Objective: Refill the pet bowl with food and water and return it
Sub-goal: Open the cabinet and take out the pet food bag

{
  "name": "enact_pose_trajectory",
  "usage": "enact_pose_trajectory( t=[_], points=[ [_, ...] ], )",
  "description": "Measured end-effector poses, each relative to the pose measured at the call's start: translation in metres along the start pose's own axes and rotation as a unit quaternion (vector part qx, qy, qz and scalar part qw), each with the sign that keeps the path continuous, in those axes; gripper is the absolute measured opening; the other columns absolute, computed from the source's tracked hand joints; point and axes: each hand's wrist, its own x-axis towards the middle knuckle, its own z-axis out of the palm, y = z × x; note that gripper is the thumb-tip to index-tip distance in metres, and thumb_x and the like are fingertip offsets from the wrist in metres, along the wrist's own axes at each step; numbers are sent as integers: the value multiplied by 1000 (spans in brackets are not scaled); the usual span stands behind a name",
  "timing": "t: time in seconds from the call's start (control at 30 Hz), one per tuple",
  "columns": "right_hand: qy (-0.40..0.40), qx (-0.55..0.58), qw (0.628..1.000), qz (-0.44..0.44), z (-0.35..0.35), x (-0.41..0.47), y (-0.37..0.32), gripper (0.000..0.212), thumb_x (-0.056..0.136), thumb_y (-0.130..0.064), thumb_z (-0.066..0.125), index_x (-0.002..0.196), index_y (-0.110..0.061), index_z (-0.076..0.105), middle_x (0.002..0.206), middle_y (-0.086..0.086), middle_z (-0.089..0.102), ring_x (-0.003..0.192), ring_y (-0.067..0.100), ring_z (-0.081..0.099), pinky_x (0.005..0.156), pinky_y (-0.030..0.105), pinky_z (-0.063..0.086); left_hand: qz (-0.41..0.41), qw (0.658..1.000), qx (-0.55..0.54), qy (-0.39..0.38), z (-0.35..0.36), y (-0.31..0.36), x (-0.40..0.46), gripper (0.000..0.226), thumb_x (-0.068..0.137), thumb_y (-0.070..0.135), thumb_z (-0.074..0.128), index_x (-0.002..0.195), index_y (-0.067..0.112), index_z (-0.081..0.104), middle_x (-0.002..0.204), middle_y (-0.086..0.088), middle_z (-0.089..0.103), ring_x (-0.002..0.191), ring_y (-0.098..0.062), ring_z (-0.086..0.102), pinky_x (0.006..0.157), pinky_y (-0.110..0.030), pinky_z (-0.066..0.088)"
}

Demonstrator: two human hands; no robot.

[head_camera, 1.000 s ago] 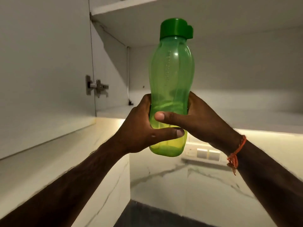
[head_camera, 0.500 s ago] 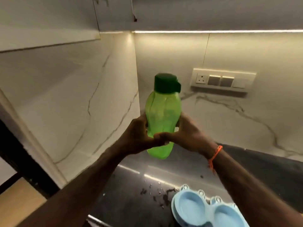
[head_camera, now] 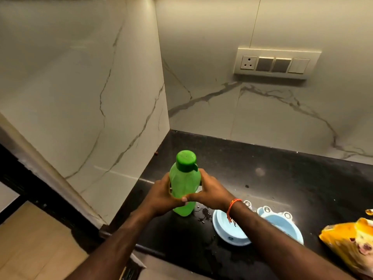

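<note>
Above the black countertop (head_camera: 272,178), left hand (head_camera: 161,197) and right hand (head_camera: 212,191) clasp the upright green bottle (head_camera: 184,182), capped, with the blue pet bowl (head_camera: 282,225) near right beside a yellow food bag (head_camera: 351,243), print unreadable.

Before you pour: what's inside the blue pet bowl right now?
The pet bowl has two wells, and the parts that show look empty. The right hand's wrist covers part of the left well. The bottle is capped, gripped by the left hand too.
</note>
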Motion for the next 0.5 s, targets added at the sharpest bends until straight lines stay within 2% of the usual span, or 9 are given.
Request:
enact_pose_trajectory(
  t=[0.13,0.23,0.3,0.37,0.43,0.5],
  points=[
    [3,19,1000,11,14,-1,3,96,68,-42,93,147,-31,40,135,-8,62,124,11,59,104,39,54,-14,998,-61,16,6,-9,-10,83,49,45,94,124,41,56,117,7,73,109,-10,71,93,-33,61],
    [13,16,1000,12,15,-1,2,98,68,-41,93,149,-30,39,136,-8,62,125,12,60,105,37,53,-25,998,-44,21,7,-4,-14,85,51,50,93,126,41,54,117,9,72,111,-11,71,94,-34,60],
    [17,17,1000,15,15,-3,1,98,69,-39,93,150,-30,38,138,-9,61,125,12,60,105,37,53,-68,997,25,34,8,7,-20,87,54,59,90,131,33,57,116,8,72,112,-18,71,89,-31,58],
    [20,14,1000,18,12,-6,1,99,70,-37,93,151,-31,35,143,-8,58,126,13,59,105,40,53,-138,978,151,43,8,19,-26,83,59,77,80,123,27,65,113,2,75,107,-22,72,83,-28,54],
    [23,3,1000,19,7,-10,0,101,73,-33,92,154,-30,31,147,-6,53,126,15,57,104,39,53,-182,954,238,-8,9,33,-32,87,61,93,62,115,26,70,110,0,76,102,-22,72,79,-27,53],
    [33,-17,999,20,0,-16,1,98,79,-25,87,157,-27,27,150,-5,48,126,15,57,100,35,54,-194,945,251,-75,15,45,-40,82,64,95,55,109,28,71,106,2,75,99,-19,71,80,-28,54]
  ],
)
